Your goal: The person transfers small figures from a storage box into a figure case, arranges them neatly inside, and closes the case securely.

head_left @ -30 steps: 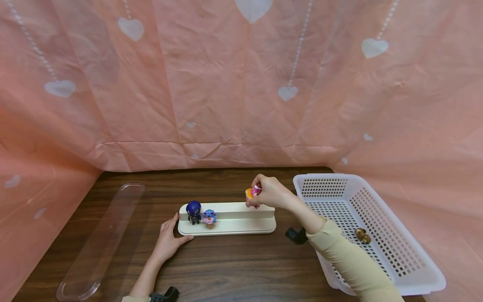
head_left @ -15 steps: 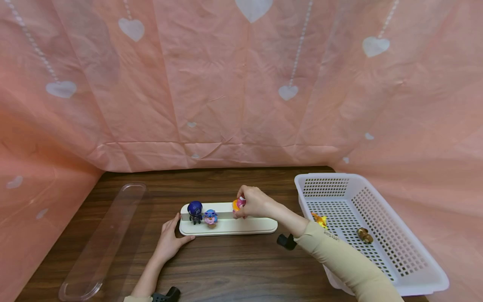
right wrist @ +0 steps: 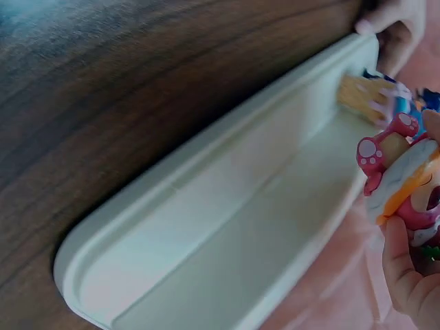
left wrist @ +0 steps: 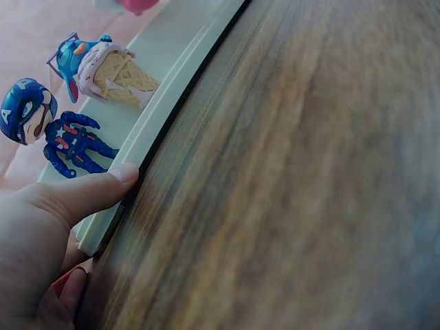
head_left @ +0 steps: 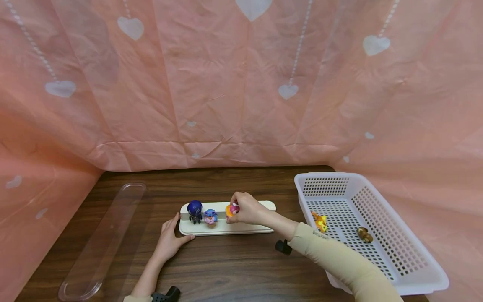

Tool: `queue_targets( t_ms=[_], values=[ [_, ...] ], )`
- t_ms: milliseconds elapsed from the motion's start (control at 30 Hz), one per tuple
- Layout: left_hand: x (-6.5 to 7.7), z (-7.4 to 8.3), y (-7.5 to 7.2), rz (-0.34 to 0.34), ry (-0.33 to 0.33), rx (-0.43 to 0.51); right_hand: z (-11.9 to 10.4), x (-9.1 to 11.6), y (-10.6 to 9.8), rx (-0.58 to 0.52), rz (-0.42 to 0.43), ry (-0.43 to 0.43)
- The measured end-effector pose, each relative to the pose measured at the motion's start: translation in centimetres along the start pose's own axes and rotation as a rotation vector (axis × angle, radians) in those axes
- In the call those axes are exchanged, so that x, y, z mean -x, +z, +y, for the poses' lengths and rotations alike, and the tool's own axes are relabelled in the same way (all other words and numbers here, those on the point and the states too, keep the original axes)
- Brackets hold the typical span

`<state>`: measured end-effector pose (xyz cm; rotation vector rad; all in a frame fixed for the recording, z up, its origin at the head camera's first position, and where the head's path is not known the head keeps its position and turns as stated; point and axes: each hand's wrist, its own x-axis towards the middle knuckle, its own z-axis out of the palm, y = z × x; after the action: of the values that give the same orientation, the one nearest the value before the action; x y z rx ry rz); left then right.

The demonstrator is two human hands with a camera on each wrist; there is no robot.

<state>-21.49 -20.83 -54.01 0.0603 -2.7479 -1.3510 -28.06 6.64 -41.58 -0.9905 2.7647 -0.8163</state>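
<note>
A cream two-step display stand [head_left: 222, 229] lies on the wooden table. My left hand [head_left: 167, 241] holds its left end, the thumb [left wrist: 103, 192] along the front edge. At that end stands a dark blue helmeted figurine [head_left: 194, 208], marked with an A in the left wrist view. Beside it is a blue figurine in sunglasses on an ice cream cone [head_left: 210, 217]. My right hand [head_left: 248, 209] pinches a pink bear-like figurine [right wrist: 402, 165] with an orange and white band, close over the stand, right of the cone figurine. Pink paw pads show in the right wrist view.
A white perforated basket [head_left: 411, 251] stands on the right, with a yellow-orange figurine [head_left: 320, 222] and a brown figurine [head_left: 364, 235] inside. A long clear plastic cover [head_left: 103, 243] lies at the left. Pink heart-printed cloth [head_left: 226, 105] hangs behind and along both sides.
My right hand has carried the pink figurine left and down towards the cone figurine, bringing the yellow-orange figurine in the basket into view. My left hand has stayed at the stand's end.
</note>
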Motion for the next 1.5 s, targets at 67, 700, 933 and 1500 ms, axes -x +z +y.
queue_targets(
  t_ms=[67, 700, 933, 1500],
  values=[
    [0.0, 0.0, 0.0, -0.001, -0.003, 0.004, 0.1, -0.1, 0.4, -0.002, -0.007, -0.005],
    [-0.1, -0.1, 0.0, -0.001, 0.007, 0.003, 0.2, 0.0, 3.0, 0.122, 0.024, -0.108],
    [-0.2, 0.0, 0.1, 0.001, 0.004, 0.012, 0.3, 0.3, 3.8, 0.190, 0.051, -0.141],
    [0.0, 0.1, 0.0, -0.010, 0.001, 0.004, 1.4, 0.3, 4.9, 0.157, 0.097, -0.175]
  ],
)
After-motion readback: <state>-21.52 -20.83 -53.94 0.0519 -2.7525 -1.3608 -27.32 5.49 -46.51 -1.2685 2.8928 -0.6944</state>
